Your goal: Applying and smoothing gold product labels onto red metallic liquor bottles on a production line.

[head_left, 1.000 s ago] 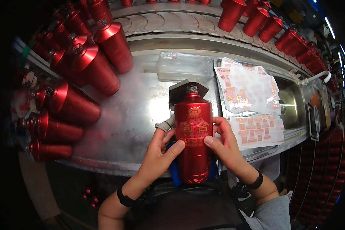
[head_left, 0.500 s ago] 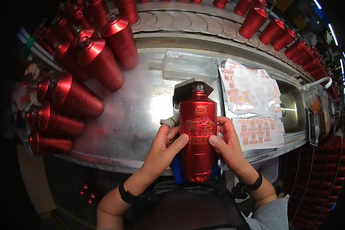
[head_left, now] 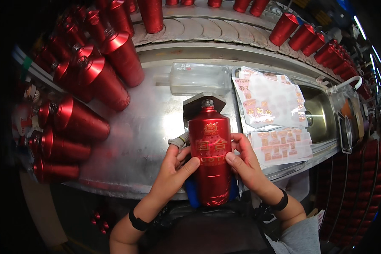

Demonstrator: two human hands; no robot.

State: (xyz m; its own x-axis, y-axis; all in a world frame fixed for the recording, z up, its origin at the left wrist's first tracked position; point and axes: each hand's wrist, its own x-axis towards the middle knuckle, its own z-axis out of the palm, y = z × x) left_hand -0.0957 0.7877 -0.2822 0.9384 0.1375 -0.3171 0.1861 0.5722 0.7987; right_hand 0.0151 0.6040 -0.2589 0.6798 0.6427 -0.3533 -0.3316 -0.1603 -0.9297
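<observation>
A red metallic bottle (head_left: pixel 210 182) with gold lettering and a bare glass neck leans toward me between my two hands. My left hand (head_left: pixel 173 169) grips its left side, thumb on the front. A greyish fabric cover (head_left: pixel 179 140) sits at a left fingertip. My right hand (head_left: pixel 244 163) holds the opposite side, thumb near the lower lettering; its other fingers are partly hidden behind the bottle. Behind the neck stands a dark angular block (head_left: pixel 192 108). Something blue (head_left: pixel 192 192) shows beneath the bottle. To the right lie a large transfer sheet (head_left: pixel 275 99) and a smaller one (head_left: pixel 281 146), with red-gold prints.
Several red bottles (head_left: pixel 99 80) crowd the metal table's (head_left: pixel 131 148) left side. A clear rectangular container (head_left: pixel 200 79) lies beyond the block. Past a raised metal edge, a curved conveyor (head_left: pixel 199 28) carries more bottles. At right are a sink (head_left: pixel 319 112) and white tap (head_left: pixel 347 84).
The whole view has shifted slightly, with table items appearing farther left and lower. Bottles on the conveyor have moved right. Both hands keep nearly the same grip on the bottle.
</observation>
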